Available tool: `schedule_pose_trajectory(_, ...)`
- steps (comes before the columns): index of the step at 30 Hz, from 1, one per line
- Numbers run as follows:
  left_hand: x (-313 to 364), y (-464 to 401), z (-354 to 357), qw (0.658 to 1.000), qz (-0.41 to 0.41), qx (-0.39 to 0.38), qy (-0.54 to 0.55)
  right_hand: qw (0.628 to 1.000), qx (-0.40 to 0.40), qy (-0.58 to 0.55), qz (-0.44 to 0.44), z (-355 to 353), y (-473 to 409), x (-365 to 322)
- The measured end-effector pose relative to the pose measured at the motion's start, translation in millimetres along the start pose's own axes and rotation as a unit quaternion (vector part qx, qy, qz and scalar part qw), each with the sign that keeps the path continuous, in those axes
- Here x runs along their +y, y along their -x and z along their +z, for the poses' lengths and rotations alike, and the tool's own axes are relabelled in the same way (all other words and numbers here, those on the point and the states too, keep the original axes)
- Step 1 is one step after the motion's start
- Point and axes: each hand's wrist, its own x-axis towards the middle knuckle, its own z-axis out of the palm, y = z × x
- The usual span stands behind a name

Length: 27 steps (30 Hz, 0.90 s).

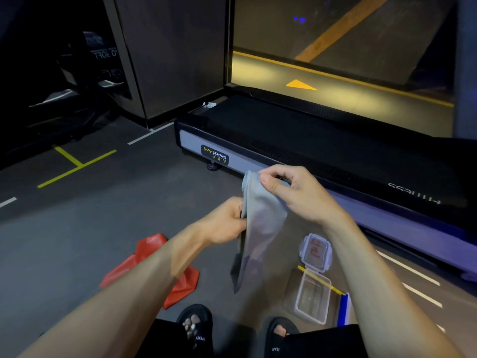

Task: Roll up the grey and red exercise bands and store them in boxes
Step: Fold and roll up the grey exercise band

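Pinching grey band [260, 228] at top in right hand [296, 195], steadying mid-length in left hand [227, 223], hanging straight for rolling; open box [313, 295] waiting on floor.

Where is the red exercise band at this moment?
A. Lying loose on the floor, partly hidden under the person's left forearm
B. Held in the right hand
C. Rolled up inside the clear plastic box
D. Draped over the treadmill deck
A: the red exercise band lies crumpled on the floor beneath the left forearm, while both the left hand and right hand hold the grey band, and the clear box holds nothing.
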Motion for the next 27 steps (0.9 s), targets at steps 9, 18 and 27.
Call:
schedule_pose_trajectory(9, -3.1, 1.1, 0.1, 0.997, -0.022, -0.053, 0.059, 1.000, 0.002, 0.011, 0.005, 0.2, -0.3, 1.7)
schedule_pose_trajectory(18, -2.0, 3.0, 0.8, 0.997, -0.009, -0.015, 0.080, 0.999, 0.028, 0.005, 0.020, 1.4, -1.2, 3.6)
schedule_pose_trajectory(27, -3.8, 6.1, -0.7, 0.989, 0.021, -0.015, 0.143, 0.996, 0.066, 0.008, 0.056, 1.2, -2.8, 4.4)
